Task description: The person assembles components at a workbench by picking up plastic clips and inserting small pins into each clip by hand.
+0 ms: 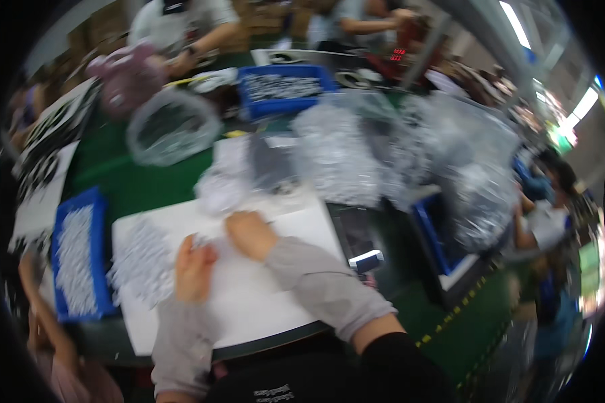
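Observation:
My left hand [193, 270] is above the white sheet [262, 302], beside a heap of small white pieces [144, 262]. Its fingers are curled, with small whitish bits at the fingertips, too blurred to name. Closed as well, my right hand [250, 235] rests at the sheet's far side, close to a clear bag of white pieces [222, 181]. Its fingertips face away, so whatever they hold is hidden. Grey sleeves cover both forearms.
A blue tray of white pieces [77, 262] stands at left, another blue tray [282, 87] at the back. Large filled plastic bags [336, 154] crowd the right, near a dark blue-rimmed bin [430, 228]. An open clear bag [171, 127] sits back left. Other people work around the table.

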Demonstrator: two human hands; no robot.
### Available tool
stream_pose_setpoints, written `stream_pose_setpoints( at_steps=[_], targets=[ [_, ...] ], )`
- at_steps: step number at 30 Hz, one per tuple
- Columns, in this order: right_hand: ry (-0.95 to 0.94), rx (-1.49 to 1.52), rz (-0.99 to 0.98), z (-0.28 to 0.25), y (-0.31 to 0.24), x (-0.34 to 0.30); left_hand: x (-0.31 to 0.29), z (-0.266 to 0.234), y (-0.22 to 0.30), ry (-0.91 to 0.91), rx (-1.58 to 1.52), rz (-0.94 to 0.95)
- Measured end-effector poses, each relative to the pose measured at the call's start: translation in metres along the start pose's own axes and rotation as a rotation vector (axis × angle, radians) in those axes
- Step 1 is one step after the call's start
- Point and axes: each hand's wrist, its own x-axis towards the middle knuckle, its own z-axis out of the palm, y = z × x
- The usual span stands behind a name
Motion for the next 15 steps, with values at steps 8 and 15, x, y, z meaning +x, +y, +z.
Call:
stream_pose_setpoints(
  at_steps=[8,15],
  targets=[
    [0.155,1.089,0.191,-0.042,-0.04,-0.023,-0.003,-0.014,0.008,-0.155,0.118,-0.062],
    [0.408,1.061,0.137,-0.03,-0.045,-0.046,-0.011,-0.019,-0.012,-0.12,0.193,-0.156]
  ],
)
